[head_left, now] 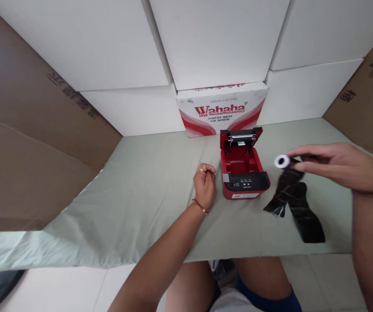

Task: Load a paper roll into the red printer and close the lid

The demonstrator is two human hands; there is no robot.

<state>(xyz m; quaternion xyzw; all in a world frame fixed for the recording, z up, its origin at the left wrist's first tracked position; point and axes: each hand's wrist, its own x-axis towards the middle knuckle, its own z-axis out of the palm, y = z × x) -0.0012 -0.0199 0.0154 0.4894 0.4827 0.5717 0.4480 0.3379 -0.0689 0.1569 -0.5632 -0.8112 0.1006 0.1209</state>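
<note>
The right hand (331, 167) pinches a small, white-ended cylindrical roll (286, 162) beside a boxy red-and-black plastic printer (245, 185), lid (241, 138) already raised, bay (241, 167) unfilled, on a green cloth-covered tabletop (147, 190); the left hand (205, 183) is curled closed nearby.

Wide room over green tablecloth (141, 186) left of the left hand (205, 186), red thermal printer (245, 183) a barrier rightward.

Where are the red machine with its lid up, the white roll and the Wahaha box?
Red machine (245, 182): head view, on its black front panel.
White roll (287, 162): head view, on its ring-shaped end.
Wahaha box (222, 110): head view, on its printed front.
</note>
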